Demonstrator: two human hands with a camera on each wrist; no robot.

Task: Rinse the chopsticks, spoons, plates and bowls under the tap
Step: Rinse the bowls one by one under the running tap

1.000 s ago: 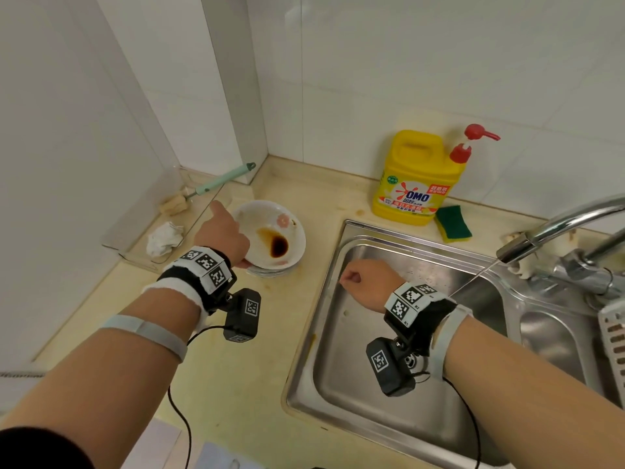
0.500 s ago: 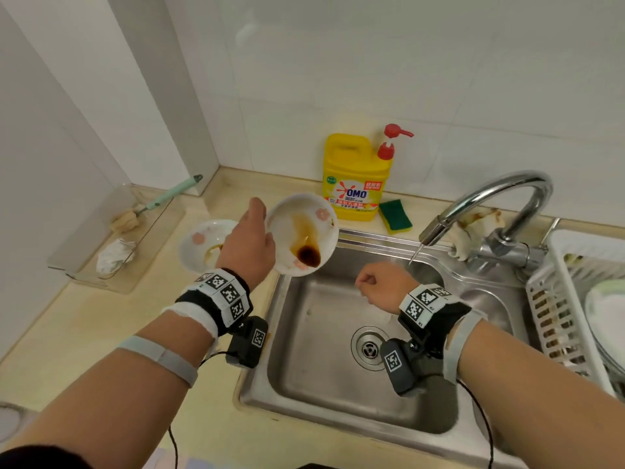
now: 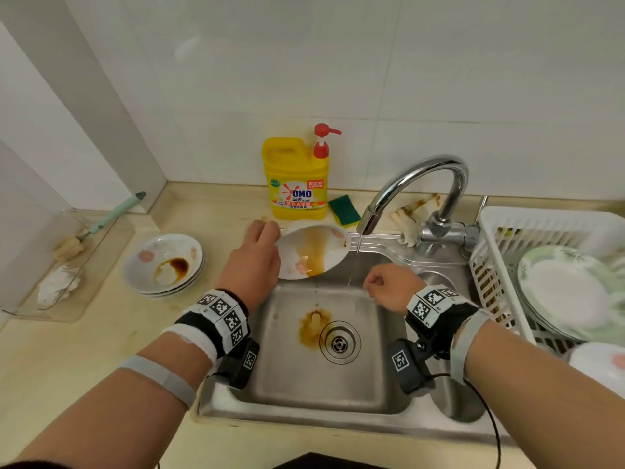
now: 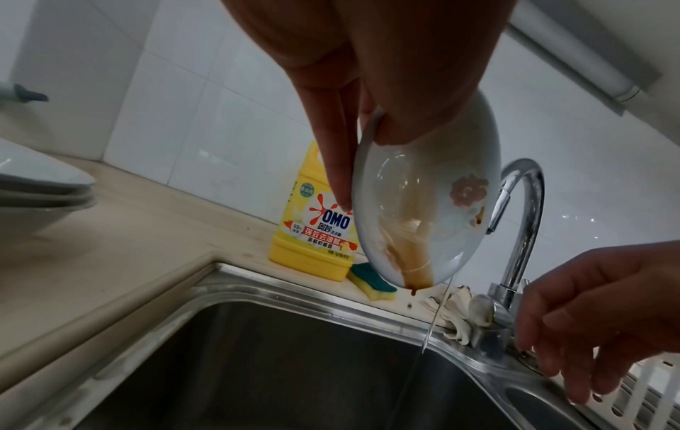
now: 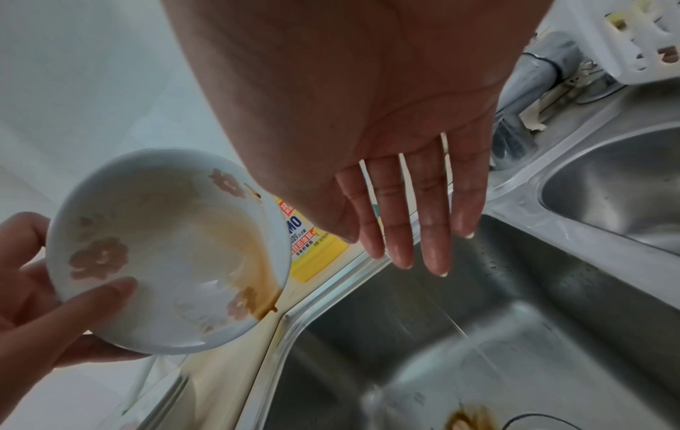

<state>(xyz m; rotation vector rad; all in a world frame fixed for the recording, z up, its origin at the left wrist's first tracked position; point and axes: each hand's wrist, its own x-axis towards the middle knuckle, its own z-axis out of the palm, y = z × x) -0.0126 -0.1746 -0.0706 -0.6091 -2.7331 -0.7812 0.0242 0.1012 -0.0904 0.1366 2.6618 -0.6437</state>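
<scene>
Yellow detergent bottle (image 3: 295,184) with red pump stands upright against the tiled wall at the back of the beige counter (image 3: 101,360). Green-and-yellow sponge (image 3: 344,210) lies just beside it on the right. Stained rag (image 3: 411,216) bunched behind the faucet base. Far left: clear tray (image 3: 72,265) holding a mint-handled brush (image 3: 101,221) and a crumpled white cloth (image 3: 57,287). Brown sauce stain on the steel floor by the drain (image 3: 339,343).

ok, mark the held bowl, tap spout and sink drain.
held bowl (image 3: 313,253): head view, stained inside.
tap spout (image 3: 369,222): head view, nozzle end.
sink drain (image 3: 339,343): head view, strainer centre.
</scene>
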